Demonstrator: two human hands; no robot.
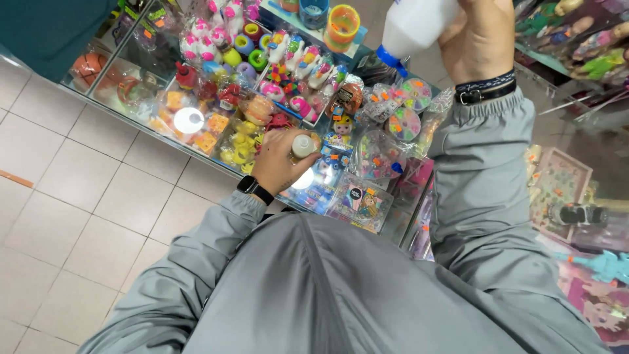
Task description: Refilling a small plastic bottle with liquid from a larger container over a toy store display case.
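A small white round-capped squeeze bottle [303,145] is gripped in the left hand [280,162] at centre frame, just above the glass display counter [141,62]. A large white plastic bottle with a blue collar [413,26] is held raised in the closed right hand [479,40] at the upper right, its neck tilted down towards the small bottle. The 2 bottles are well apart. The step in hand is judged to be positioning for a transfer between the bottles; alignment of the 2 openings is called for next. Packaged colourful toys [367,157] are spread over the counter beneath both hands.
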